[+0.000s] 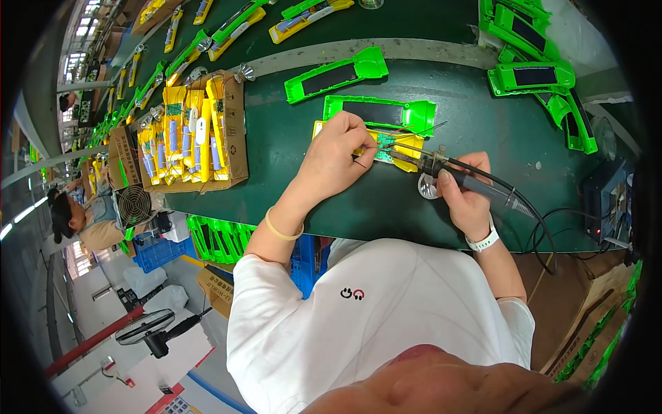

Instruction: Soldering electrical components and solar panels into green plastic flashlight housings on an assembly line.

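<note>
My right hand grips a soldering iron with a dark handle, its tip pointing left at a small green circuit board. The board lies in a yellow housing, partly covered by my left hand. My left fingers are pinched together beside the board; a thin dark strand shows below them, but what they hold is mostly hidden. Thin red and dark wires rise from the board area. Just beyond the housing is a green shell with a black panel. A clear round reflector lies by my right fingertips.
Left of me stands a cardboard box of yellow housings. Another green shell lies farther back; several are heaped at the far right. A blue soldering station sits right, its cable looping near my forearm. A co-worker is far left.
</note>
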`<action>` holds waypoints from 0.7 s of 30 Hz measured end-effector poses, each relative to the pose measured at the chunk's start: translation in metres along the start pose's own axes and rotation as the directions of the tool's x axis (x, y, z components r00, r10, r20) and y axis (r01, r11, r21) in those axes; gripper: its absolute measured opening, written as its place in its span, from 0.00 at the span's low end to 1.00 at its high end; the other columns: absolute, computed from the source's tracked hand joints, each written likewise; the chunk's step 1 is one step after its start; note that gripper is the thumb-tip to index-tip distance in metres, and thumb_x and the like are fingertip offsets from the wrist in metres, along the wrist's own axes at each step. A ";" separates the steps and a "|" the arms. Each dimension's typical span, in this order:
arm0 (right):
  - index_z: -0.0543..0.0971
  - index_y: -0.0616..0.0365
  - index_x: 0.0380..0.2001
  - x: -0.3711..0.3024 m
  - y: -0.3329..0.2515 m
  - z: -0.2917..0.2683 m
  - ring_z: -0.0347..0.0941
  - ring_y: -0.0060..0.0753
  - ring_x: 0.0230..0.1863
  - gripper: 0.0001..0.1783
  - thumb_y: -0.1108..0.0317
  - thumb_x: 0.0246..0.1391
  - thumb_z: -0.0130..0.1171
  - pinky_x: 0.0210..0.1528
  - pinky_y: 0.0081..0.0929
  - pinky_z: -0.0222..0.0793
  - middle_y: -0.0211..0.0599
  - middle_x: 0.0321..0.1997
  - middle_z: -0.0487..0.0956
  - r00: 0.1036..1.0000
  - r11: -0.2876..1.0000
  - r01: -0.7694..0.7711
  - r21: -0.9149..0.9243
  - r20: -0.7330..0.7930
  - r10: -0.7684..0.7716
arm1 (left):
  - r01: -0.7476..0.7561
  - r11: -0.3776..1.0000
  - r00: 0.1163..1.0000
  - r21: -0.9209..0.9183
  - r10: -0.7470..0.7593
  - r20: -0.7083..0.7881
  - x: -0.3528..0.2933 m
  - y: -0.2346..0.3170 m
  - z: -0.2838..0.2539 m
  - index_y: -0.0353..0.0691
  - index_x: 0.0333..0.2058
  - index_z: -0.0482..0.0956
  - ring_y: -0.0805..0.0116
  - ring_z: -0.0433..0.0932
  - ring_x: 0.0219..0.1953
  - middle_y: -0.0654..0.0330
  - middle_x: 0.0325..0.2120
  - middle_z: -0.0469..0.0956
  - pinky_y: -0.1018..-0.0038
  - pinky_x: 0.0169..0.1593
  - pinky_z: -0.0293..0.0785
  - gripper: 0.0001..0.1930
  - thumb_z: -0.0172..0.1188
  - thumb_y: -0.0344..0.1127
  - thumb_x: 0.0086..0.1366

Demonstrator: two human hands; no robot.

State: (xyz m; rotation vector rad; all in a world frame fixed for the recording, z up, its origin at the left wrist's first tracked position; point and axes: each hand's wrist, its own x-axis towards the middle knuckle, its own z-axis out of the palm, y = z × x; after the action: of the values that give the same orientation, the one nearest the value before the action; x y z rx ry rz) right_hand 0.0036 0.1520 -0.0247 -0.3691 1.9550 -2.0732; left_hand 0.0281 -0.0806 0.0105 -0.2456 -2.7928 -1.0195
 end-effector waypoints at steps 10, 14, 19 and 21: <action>0.59 0.59 0.34 -0.003 -0.007 -0.007 0.65 0.18 0.20 0.13 0.73 0.53 0.53 0.23 0.16 0.63 0.32 0.23 0.68 1.000 0.974 0.014 0.225 -0.013 -0.011 | 0.005 0.999 0.999 0.034 -0.006 0.049 0.003 0.004 -0.004 0.38 0.23 0.75 0.62 0.70 0.30 0.58 0.28 0.69 0.71 0.33 0.69 0.06 0.61 0.26 0.44; 0.59 0.59 0.34 -0.004 -0.007 -0.007 0.65 0.18 0.20 0.12 0.73 0.53 0.53 0.23 0.16 0.63 0.32 0.24 0.68 1.000 0.974 0.005 0.225 -0.009 -0.003 | 0.018 0.997 0.996 0.072 -0.024 0.083 0.003 0.006 -0.005 0.39 0.24 0.75 0.62 0.70 0.31 0.59 0.29 0.69 0.70 0.34 0.70 0.06 0.62 0.27 0.44; 0.59 0.59 0.34 -0.006 -0.007 -0.011 0.65 0.19 0.21 0.12 0.72 0.54 0.52 0.23 0.16 0.63 0.33 0.24 0.68 0.999 0.968 0.005 0.251 -0.048 0.007 | -0.045 0.912 0.974 0.407 0.131 -0.186 -0.001 0.013 -0.024 0.39 0.26 0.75 0.65 0.70 0.28 0.59 0.27 0.69 0.73 0.30 0.69 0.14 0.69 0.37 0.42; 0.59 0.59 0.35 -0.007 -0.007 -0.012 0.65 0.19 0.21 0.12 0.72 0.54 0.52 0.23 0.16 0.63 0.34 0.25 0.68 0.999 0.966 0.001 0.259 -0.042 0.010 | 0.102 0.892 0.994 0.441 -0.073 -0.082 -0.020 0.011 -0.036 0.39 0.25 0.75 0.68 0.69 0.20 0.62 0.19 0.68 0.76 0.24 0.67 0.13 0.69 0.35 0.44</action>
State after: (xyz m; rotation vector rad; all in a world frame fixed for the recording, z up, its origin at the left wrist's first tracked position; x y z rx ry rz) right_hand 0.0053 0.1661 -0.0182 -0.2663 1.6733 -2.3139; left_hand 0.0530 -0.0974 0.0407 -0.0267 -2.8984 -0.3645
